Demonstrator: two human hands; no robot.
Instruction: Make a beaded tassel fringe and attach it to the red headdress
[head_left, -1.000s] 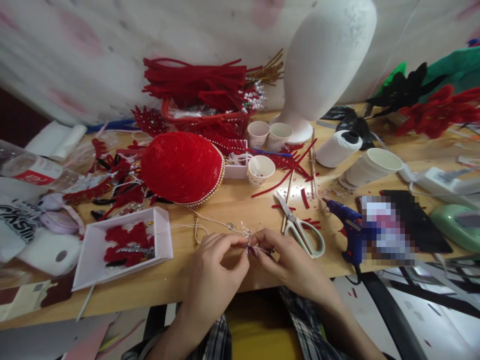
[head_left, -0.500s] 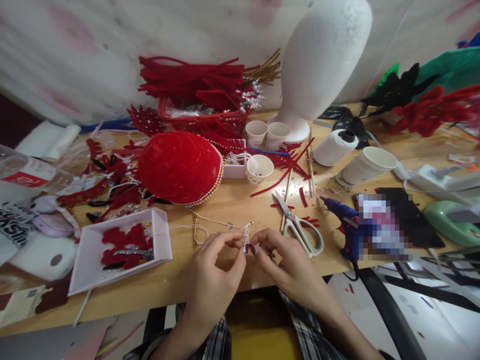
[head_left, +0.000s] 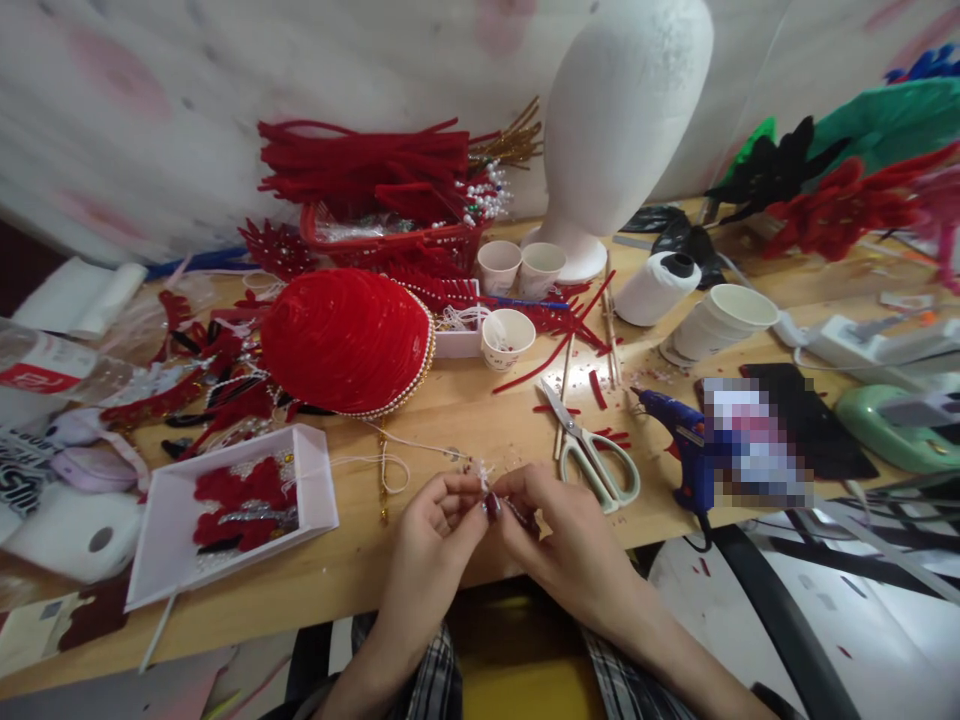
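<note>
- We pinch 1 small beaded piece (head_left: pixel 484 471) between our left hand (head_left: pixel 433 530) and right hand (head_left: pixel 571 530).
- Its pale end juts forward beyond our meeting fingertips (head_left: pixel 493 506).

Two hands (head_left: pixel 427 545) (head_left: pixel 570 540), one glue gun (head_left: pixel 684 432), one spool (head_left: pixel 652 292)

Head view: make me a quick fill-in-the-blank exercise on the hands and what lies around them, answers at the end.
1. The small pale piece has ____ hands on it, the left hand and the right hand.
2. The tool with pale handles just beyond the right hand is a pair of ____.
3. The glue gun is mainly ____ in colour.
4. The bead-edged dome is ____ in colour.

Missing words: two; scissors; blue; red.
</note>
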